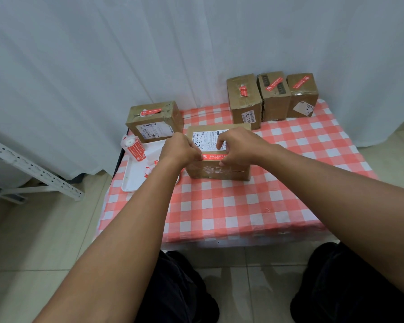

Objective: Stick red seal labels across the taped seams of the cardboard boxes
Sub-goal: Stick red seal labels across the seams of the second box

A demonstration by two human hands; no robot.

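- Red seal label [214, 157] lies along the near top edge of the cardboard box [218, 170] at frame centre, on the checked surface [219, 206].
- Left hand [181, 148] has its grip narrow, pinching the label's left end.
- Right hand [237, 145] presses curled fingertips on the label's right end.
- White tray [135, 178] sits left of the box, with a label roll [134, 148] on its far end.
- A sealed box [154, 121] stands behind the tray; three labelled boxes [272, 96] line the upper right.
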